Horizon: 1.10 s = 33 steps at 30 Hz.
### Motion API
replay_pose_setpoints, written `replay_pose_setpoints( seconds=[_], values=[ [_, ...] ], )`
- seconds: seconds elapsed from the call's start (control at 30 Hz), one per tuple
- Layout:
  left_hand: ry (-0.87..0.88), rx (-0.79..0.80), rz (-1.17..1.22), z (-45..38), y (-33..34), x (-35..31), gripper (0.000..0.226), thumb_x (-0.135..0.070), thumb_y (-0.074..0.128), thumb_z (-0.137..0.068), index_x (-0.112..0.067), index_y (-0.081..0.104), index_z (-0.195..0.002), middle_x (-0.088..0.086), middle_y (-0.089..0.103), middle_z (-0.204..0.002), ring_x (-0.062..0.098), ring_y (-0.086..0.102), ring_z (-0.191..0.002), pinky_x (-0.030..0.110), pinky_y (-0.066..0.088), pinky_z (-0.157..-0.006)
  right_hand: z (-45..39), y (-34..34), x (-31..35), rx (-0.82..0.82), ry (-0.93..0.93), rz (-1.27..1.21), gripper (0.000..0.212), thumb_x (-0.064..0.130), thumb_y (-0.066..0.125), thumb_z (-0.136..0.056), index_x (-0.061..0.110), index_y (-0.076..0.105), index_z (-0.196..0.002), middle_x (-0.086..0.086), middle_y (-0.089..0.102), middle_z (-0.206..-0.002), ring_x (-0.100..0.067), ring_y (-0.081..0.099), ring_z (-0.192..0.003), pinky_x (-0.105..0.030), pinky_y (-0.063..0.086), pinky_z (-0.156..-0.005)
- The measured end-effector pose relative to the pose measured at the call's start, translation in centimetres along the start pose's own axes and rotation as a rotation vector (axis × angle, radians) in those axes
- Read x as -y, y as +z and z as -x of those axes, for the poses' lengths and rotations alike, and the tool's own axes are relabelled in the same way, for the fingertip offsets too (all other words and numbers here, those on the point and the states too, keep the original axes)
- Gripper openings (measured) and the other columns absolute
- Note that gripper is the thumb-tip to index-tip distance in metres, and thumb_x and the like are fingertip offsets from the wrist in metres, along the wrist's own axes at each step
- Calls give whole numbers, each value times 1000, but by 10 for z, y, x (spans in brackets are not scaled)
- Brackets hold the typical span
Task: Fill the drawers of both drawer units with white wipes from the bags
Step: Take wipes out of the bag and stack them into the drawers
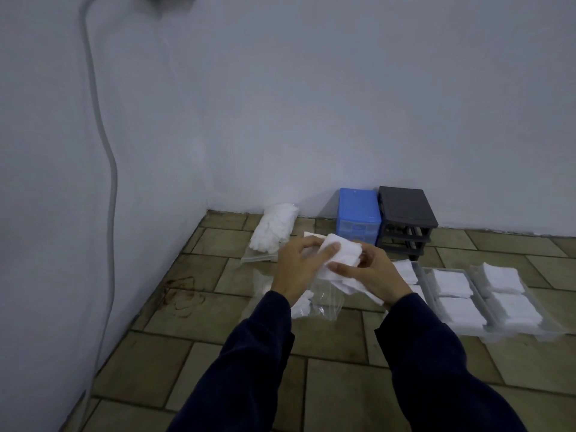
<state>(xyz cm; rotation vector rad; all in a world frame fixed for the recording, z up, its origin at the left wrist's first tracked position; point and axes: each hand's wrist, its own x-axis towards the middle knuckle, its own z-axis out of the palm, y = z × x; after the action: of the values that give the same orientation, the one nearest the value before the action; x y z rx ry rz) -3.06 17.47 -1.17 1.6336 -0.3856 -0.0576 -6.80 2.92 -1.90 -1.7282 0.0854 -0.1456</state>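
Note:
A stack of white wipes [341, 255] is held above the floor between both hands. My left hand [296, 266] grips its left side, thumb on top. My right hand [371, 272] grips its right and lower edge. Below them lies a nearly flat clear bag [324, 304] with a few wipes inside. A fuller bag of wipes [274, 229] lies by the wall. The blue drawer unit [358, 216] and the dark grey drawer unit [405, 222], whose slots look empty, stand against the wall. To the right, clear drawers [489, 330] lie on the floor, packed with wipes.
The floor is brown tile meeting white walls in a corner at the left. A grey cable [107, 169] runs down the left wall. Loose rubber bands [184, 294] lie on the tiles at the left. More wipes [405, 271] lie just behind my right hand.

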Motion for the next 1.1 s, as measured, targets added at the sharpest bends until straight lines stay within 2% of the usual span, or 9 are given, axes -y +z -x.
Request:
replay_pose_setpoints(
  seconds=[0.07, 0.17, 0.33, 0.43, 0.67, 0.83, 0.93, 1.03, 1.1],
  values=[
    [-6, -26, -41, -2, -1, 3, 12, -21, 72, -81, -11, 71, -87, 3, 70, -91, 20, 65, -89, 34, 55, -77, 2, 1, 3, 22, -16, -20, 26, 11, 78, -70, 17, 64, -92, 1, 69, -84, -12, 64, -78, -22, 53, -67],
    [-48, -48, 50, -5, -3, 5, 17, -24, 73, -79, -10, 73, -87, 7, 72, -91, 23, 66, -91, 39, 55, -82, 6, 1, 6, 80, -54, -89, 24, 9, 76, -66, 18, 66, -86, 7, 72, -74, -5, 66, -71, -19, 53, -64],
    [-91, -67, 152, -4, -6, 1, 11, -16, 65, -86, -6, 70, -85, 13, 69, -92, 25, 64, -90, 32, 53, -78, 3, -1, 3, 83, -47, -163, 16, -1, 67, -77, 12, 64, -85, 8, 72, -71, -4, 66, -66, -16, 50, -58],
    [-146, -98, 237, -6, -9, -1, 8, -16, 62, -88, -11, 67, -84, 6, 67, -89, 17, 61, -87, 28, 51, -79, 1, -3, -2, 70, -39, -134, 8, 2, 64, -81, 9, 62, -78, 7, 71, -69, -5, 65, -64, -16, 48, -57],
    [-166, -122, 283, -4, -12, 1, 6, -16, 62, -88, -15, 67, -86, 1, 70, -90, 13, 64, -87, 25, 54, -80, 2, -9, -5, 79, -40, -107, 12, 1, 61, -83, 9, 62, -74, 9, 67, -66, -4, 61, -62, -16, 49, -57],
    [-191, -113, 310, -4, -13, 1, 5, -16, 64, -87, -13, 67, -84, 5, 69, -90, 22, 63, -92, 37, 52, -87, -1, -11, -4, 32, 19, -113, 12, 3, 60, -85, 14, 59, -80, 8, 68, -67, -3, 62, -56, -15, 47, -50],
    [-191, -117, 288, -4, -12, 1, 6, -16, 65, -86, -11, 66, -85, 8, 68, -91, 24, 63, -91, 42, 52, -88, -2, -11, -4, -21, -14, -97, 9, 9, 61, -85, 18, 60, -88, 3, 68, -75, -3, 62, -57, -16, 49, -53],
    [-180, -129, 267, -4, -11, 3, 14, -15, 67, -84, -3, 65, -91, 13, 67, -95, 25, 63, -92, 41, 51, -89, -2, -9, 1, -53, -41, -119, 6, 8, 61, -85, 14, 60, -85, 9, 67, -59, 0, 60, -53, -13, 46, -52],
    [-176, -109, 275, -3, -10, 3, 17, -13, 68, -83, -1, 65, -94, 17, 68, -98, 30, 64, -95, 42, 51, -90, -2, -5, 4, -32, -45, -127, 5, 6, 60, -85, 11, 61, -84, 12, 66, -56, 1, 59, -50, -11, 45, -50]
  ],
)
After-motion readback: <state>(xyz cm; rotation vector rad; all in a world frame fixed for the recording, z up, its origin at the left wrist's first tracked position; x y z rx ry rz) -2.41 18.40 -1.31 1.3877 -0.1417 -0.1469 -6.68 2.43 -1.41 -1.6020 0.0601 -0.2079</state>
